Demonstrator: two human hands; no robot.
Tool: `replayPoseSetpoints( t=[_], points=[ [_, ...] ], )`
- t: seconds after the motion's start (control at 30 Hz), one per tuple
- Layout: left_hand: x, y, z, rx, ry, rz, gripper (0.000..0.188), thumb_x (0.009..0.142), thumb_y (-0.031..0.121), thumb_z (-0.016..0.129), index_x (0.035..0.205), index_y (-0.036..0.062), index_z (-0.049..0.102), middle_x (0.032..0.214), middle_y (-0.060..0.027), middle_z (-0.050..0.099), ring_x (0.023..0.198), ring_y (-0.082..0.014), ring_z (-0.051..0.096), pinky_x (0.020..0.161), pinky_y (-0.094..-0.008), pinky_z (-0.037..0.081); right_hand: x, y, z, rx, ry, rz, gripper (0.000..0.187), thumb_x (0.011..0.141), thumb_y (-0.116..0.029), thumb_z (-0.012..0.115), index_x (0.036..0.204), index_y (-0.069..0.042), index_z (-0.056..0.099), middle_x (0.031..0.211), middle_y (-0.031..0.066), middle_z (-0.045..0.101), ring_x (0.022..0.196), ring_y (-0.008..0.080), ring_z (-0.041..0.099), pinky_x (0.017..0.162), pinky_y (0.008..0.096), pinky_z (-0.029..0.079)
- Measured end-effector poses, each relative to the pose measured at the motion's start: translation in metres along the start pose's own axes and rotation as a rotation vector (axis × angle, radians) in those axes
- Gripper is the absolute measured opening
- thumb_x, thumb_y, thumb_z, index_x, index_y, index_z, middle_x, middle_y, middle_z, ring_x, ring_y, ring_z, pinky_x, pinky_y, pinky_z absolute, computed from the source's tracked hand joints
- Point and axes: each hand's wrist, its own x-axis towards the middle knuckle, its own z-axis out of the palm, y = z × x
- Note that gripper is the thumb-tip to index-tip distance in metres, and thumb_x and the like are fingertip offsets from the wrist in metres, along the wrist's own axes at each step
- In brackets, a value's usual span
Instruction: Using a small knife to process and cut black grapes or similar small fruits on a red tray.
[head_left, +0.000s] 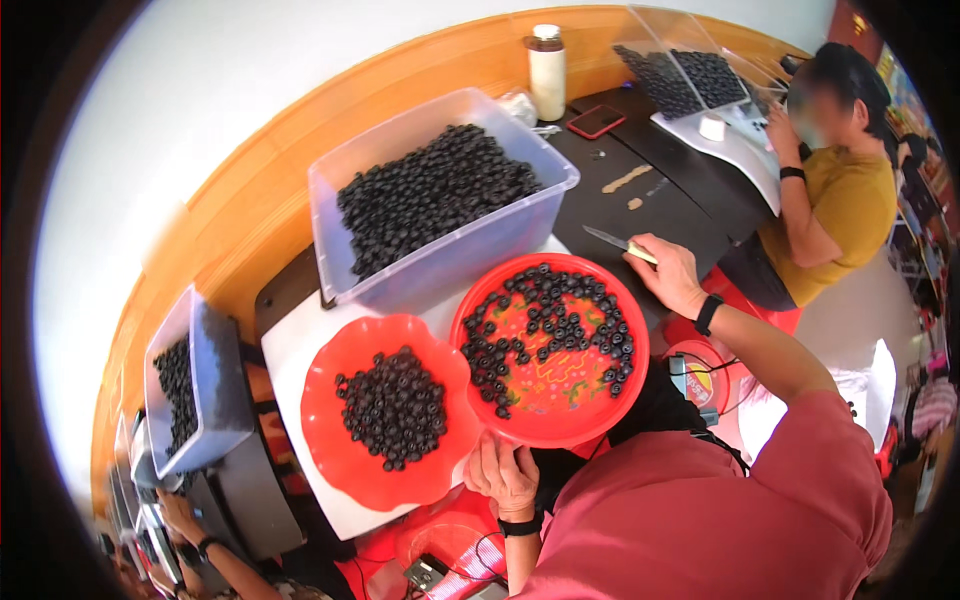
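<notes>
In my right hand [666,274] is a small knife [622,242] with a pale handle, its blade pointing left over the dark table. Closed fingers of my left hand [503,474] rest at the near rims of two red dishes; anything they hold is hidden. On the right, a round red tray [590,432] with a printed floor carries small black round pieces [490,360], mostly along its far and left sides. Beside it on the left, a scalloped red dish [330,450] holds a heap of similar black pieces [393,410].
Behind the dishes stands a clear plastic bin [400,290] full of black pieces. Another bin [210,400] is at the left. A bottle [547,75] and a phone [596,122] are at the back. A co-worker in yellow [855,210] sits right; another person's arm [225,560] shows lower left.
</notes>
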Motion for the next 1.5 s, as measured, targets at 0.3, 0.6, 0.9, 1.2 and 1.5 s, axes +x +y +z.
replayPoseSetpoints(
  t=[0.3, 0.6, 0.9, 1.2, 1.5],
  points=[
    [-0.008, -0.014, 0.008, 0.136, 0.037, 0.106, 0.030, 0.095, 0.026, 0.059, 0.116, 0.0059, 0.055, 0.125, -0.0151, 0.057, 0.113, -0.0350, 0.053, 0.101, -0.0495, 0.034, 0.000, 0.007, -0.001, -0.011, -0.028, -0.018, 0.020, 0.078, -0.018, 0.069, 0.081, -0.008, 0.052, 0.075, 0.0141, 0.058, 0.071, 0.0388, 0.061, 0.059, 0.0481, 0.047],
    [0.022, 0.018, -0.026, 0.102, -0.064, 0.031, 0.039, 0.094, 0.032, 0.065, 0.117, 0.0000, 0.061, 0.138, -0.0194, 0.048, 0.118, -0.0384, 0.052, 0.101, -0.0481, 0.043, -0.005, 0.011, -0.005, 0.020, -0.053, -0.080, 0.020, 0.076, -0.018, 0.071, 0.080, -0.009, 0.055, 0.077, 0.0110, 0.058, 0.070, 0.0343, 0.062, 0.058, 0.0454, 0.050],
    [0.065, 0.023, -0.054, -0.251, -0.231, -0.112, 0.022, 0.096, 0.012, 0.060, 0.113, -0.0020, 0.061, 0.114, -0.0201, 0.060, 0.106, -0.0327, 0.058, 0.091, -0.0394, 0.048, -0.003, 0.016, 0.000, 0.072, -0.025, -0.059, 0.020, 0.078, -0.016, 0.070, 0.081, -0.008, 0.052, 0.075, 0.0083, 0.054, 0.069, 0.0300, 0.061, 0.056, 0.0418, 0.048],
    [0.083, 0.001, -0.040, -0.166, -0.237, 0.186, 0.022, 0.096, 0.012, 0.060, 0.112, -0.0015, 0.061, 0.114, -0.0191, 0.061, 0.105, -0.0308, 0.058, 0.090, -0.0384, 0.048, -0.002, 0.013, -0.008, 0.057, -0.017, -0.072, 0.021, 0.078, -0.017, 0.070, 0.080, -0.007, 0.052, 0.075, 0.0090, 0.055, 0.069, 0.0301, 0.062, 0.059, 0.0422, 0.050],
    [0.100, 0.000, 0.029, -0.262, -0.210, 0.543, 0.022, 0.095, 0.013, 0.060, 0.112, -0.0009, 0.060, 0.113, -0.0180, 0.061, 0.104, -0.0289, 0.059, 0.089, -0.0374, 0.048, -0.004, 0.011, 0.000, 0.060, -0.072, -0.072, 0.019, 0.076, -0.017, 0.070, 0.083, -0.006, 0.056, 0.080, 0.0107, 0.058, 0.074, 0.0307, 0.064, 0.063, 0.0419, 0.051]
  ],
)
